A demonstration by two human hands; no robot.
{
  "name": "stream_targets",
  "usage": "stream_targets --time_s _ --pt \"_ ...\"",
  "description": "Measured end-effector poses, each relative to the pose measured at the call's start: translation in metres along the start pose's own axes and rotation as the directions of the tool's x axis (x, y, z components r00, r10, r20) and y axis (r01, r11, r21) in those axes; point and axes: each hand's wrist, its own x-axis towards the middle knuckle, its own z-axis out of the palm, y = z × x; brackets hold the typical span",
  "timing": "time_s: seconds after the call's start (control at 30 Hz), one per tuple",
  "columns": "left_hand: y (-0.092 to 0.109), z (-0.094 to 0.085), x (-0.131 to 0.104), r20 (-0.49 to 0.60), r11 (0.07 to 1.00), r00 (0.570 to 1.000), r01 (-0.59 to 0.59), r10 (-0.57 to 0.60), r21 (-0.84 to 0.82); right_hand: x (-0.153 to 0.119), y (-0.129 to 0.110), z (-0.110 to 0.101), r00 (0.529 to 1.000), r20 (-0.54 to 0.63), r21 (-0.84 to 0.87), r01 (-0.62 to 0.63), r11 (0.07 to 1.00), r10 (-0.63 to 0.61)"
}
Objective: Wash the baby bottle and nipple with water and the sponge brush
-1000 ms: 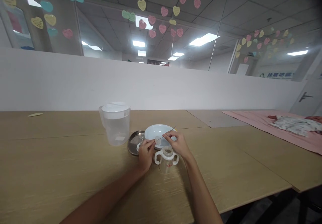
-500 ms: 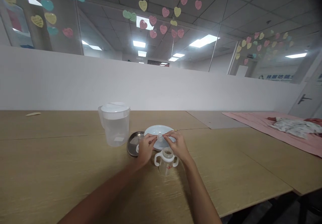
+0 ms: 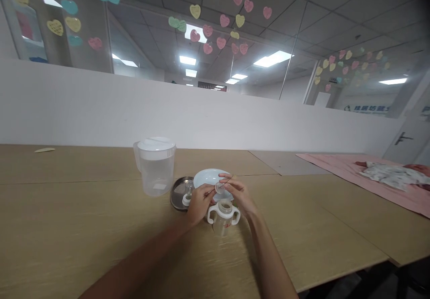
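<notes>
My left hand [image 3: 200, 202] pinches a small clear round piece, apparently a silicone bottle nipple [image 3: 219, 188], with its rim facing me. My right hand [image 3: 240, 194] is closed on a thin stick [image 3: 230, 179], which slants down to the left across the nipple; its far end is too small to make out. Just below the hands a clear baby bottle [image 3: 223, 224] with two white handles stands upright, its top uncovered. Behind them lies a white plate [image 3: 208, 174], partly hidden by my fingers. A round metal tray [image 3: 175, 198] left of my left hand holds a white ring [image 3: 186, 200] and a clear cap [image 3: 189, 185].
A lidded clear plastic pitcher [image 3: 156, 173] stands behind the tray to the left. Far left lies a flat pale strip [image 3: 45, 149]. At the right, a pink cloth [image 3: 322, 164] carries a white patterned garment [image 3: 393, 173]. A white wall [image 3: 215, 124] bounds the table [image 3: 101, 231].
The hands have come slightly down and to the right. The nipple has turned, showing its round rim, and my right fingers have spread somewhat around the stick. The view has shifted a little.
</notes>
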Motion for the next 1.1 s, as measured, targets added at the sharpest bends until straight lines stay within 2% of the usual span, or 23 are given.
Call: stream_targets --time_s 0.2,0.33,0.53,0.73,0.87,1.1 --pt "-0.004 -0.003 -0.003 0.029 1.0 0.999 0.02 -0.02 -0.021 -0.002 -0.004 -0.004 0.991 0.119 0.13 -0.072 0.989 0.056" --pt "-0.005 -0.004 -0.002 0.033 1.0 0.999 0.026 -0.026 0.011 -0.002 -0.007 -0.002 0.988 0.14 0.172 -0.088 0.981 0.064" --pt "-0.009 -0.004 -0.001 0.012 0.997 1.0 -0.028 0.028 0.066 -0.002 -0.008 -0.002 0.99 0.128 0.125 -0.069 0.99 0.053" --pt "-0.011 -0.001 -0.003 0.003 0.999 1.0 0.024 -0.024 0.04 -0.003 -0.007 -0.001 0.991 0.119 0.163 -0.073 0.984 0.054" --pt "-0.01 -0.001 -0.003 -0.015 0.999 1.0 0.015 -0.015 0.046 -0.003 -0.01 0.001 0.996 0.066 0.216 -0.075 0.974 0.062" --pt "-0.01 -0.003 -0.002 0.012 0.995 0.999 -0.033 0.032 0.094 -0.003 -0.003 0.004 0.995 0.006 0.185 -0.096 0.978 0.097"
